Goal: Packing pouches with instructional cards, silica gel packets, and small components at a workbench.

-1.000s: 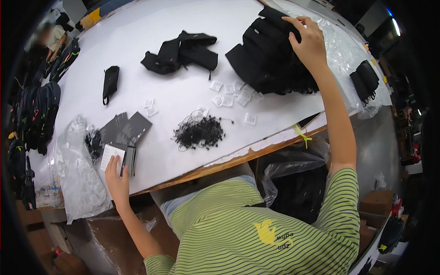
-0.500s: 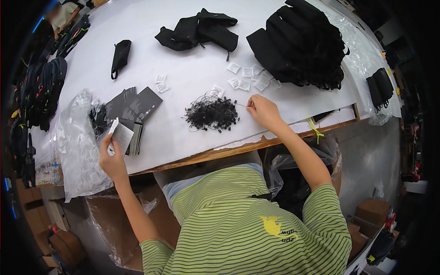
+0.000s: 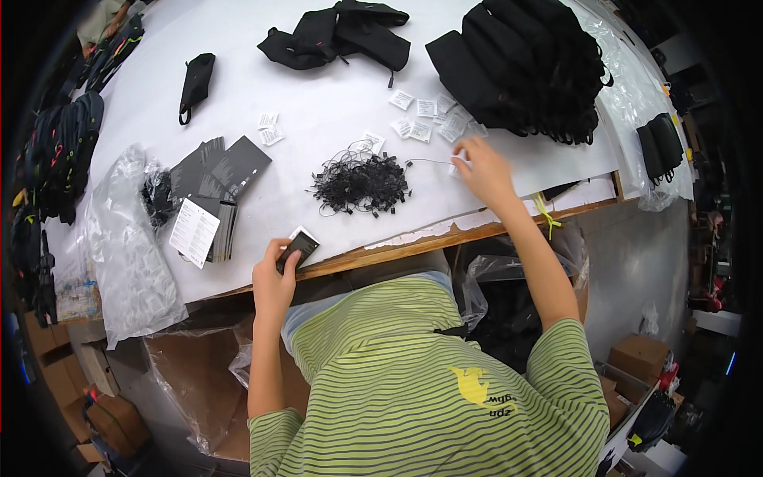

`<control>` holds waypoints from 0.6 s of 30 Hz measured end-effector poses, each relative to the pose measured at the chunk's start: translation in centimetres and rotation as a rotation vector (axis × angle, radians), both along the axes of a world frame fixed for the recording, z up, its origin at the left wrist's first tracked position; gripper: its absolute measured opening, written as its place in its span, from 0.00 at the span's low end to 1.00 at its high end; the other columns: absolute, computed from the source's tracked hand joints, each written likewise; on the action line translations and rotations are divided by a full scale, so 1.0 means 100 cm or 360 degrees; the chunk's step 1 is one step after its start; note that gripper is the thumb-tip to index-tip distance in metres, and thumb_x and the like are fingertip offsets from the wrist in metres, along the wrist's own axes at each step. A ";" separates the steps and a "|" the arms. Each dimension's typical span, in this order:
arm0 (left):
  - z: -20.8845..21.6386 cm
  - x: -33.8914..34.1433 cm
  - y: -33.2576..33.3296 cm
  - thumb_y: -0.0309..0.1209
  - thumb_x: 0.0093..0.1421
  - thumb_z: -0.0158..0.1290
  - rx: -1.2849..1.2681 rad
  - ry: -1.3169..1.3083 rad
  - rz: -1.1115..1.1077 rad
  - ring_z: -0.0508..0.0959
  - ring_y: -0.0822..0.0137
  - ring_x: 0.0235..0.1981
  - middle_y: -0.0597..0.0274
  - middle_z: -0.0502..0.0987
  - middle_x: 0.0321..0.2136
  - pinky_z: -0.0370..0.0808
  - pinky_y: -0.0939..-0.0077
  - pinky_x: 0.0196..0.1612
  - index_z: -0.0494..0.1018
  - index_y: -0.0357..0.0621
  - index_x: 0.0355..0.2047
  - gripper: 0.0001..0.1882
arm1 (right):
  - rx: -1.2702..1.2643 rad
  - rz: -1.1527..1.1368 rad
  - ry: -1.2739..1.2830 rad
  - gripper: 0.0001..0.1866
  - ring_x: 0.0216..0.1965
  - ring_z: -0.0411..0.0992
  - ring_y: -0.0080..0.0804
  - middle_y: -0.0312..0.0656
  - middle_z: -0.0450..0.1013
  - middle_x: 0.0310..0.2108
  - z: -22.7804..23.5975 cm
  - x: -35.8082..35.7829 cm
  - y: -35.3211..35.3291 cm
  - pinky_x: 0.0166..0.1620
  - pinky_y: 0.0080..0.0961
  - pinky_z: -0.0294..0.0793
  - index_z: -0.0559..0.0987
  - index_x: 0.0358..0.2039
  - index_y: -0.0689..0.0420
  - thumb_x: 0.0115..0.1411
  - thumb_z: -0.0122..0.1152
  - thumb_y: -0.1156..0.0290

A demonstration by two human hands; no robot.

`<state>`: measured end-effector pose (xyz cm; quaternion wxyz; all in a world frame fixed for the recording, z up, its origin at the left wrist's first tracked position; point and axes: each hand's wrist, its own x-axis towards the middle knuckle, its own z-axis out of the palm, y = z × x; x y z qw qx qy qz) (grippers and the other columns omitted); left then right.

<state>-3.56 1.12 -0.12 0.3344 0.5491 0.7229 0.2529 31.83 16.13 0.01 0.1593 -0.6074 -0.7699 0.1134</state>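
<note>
My left hand (image 3: 274, 274) is closed on a dark hang tag (image 3: 299, 250) with a white edge, above the front edge of the table. My right hand (image 3: 486, 173) pinches a thin black tag string (image 3: 431, 161), drawn out from a tangled heap of black tag strings (image 3: 362, 183). A small white piece shows at its fingertips; I cannot tell what it is. Left of the heap, dark hang tags (image 3: 248, 163) lie fanned out, and one with its white printed side up (image 3: 194, 231) rests on a stack.
Small white packets (image 3: 420, 130) lie beyond the heap. A black pouch (image 3: 196, 86) lies at the far left, more black pouches (image 3: 334, 36) behind, and a large pile of them (image 3: 517, 71) at right. A clear plastic bag (image 3: 131, 254) hangs over the table's left front edge.
My left hand has moved right from the tag stack, now with a dark-faced tag in it. My right hand has moved right and slightly away, drawing the string further from the heap.
</note>
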 end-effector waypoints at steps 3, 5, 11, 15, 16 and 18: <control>-0.009 0.002 0.010 0.24 0.53 0.55 0.0478 0.0418 -0.0109 0.72 0.54 0.41 0.55 0.71 0.40 0.68 0.65 0.41 0.71 0.42 0.39 0.12 | -0.0046 0.0221 0.0018 0.07 0.36 0.72 0.42 0.41 0.69 0.33 -0.003 -0.033 0.009 0.36 0.37 0.71 0.73 0.31 0.55 0.54 0.60 0.69; -0.012 0.002 0.009 0.25 0.53 0.56 0.0574 0.0620 -0.0284 0.71 0.55 0.42 0.57 0.71 0.41 0.67 0.65 0.42 0.71 0.42 0.39 0.12 | -0.0078 0.0273 0.0003 0.07 0.35 0.72 0.40 0.40 0.69 0.33 -0.016 -0.043 0.017 0.36 0.35 0.71 0.73 0.31 0.56 0.54 0.60 0.69; -0.003 0.006 0.000 0.28 0.53 0.57 0.0572 0.0640 -0.0408 0.71 0.58 0.42 0.60 0.72 0.40 0.67 0.65 0.43 0.73 0.44 0.39 0.13 | -0.0136 0.0518 -0.0085 0.06 0.33 0.72 0.40 0.41 0.70 0.30 -0.008 -0.044 0.025 0.35 0.34 0.71 0.72 0.29 0.58 0.55 0.59 0.71; 0.000 0.007 0.001 0.27 0.55 0.56 0.0517 0.0275 -0.0156 0.75 0.58 0.38 0.58 0.75 0.37 0.72 0.68 0.39 0.74 0.40 0.39 0.11 | -0.0762 0.0259 0.1384 0.06 0.20 0.65 0.22 0.34 0.65 0.19 0.024 -0.061 -0.007 0.26 0.21 0.64 0.70 0.27 0.59 0.59 0.56 0.74; 0.003 0.010 0.005 0.26 0.56 0.56 0.0458 0.0042 0.0005 0.77 0.60 0.36 0.58 0.76 0.37 0.74 0.70 0.37 0.74 0.38 0.38 0.10 | -0.0783 0.0264 0.1395 0.06 0.20 0.65 0.22 0.34 0.65 0.19 0.031 -0.067 -0.020 0.26 0.21 0.64 0.70 0.27 0.59 0.59 0.56 0.74; 0.009 0.024 0.013 0.24 0.58 0.55 0.0403 -0.0717 0.0143 0.76 0.74 0.36 0.62 0.75 0.35 0.75 0.79 0.35 0.75 0.37 0.39 0.09 | -0.0723 0.0242 0.1524 0.05 0.18 0.54 0.13 0.27 0.57 0.15 0.044 -0.087 -0.048 0.23 0.14 0.54 0.70 0.28 0.59 0.59 0.56 0.74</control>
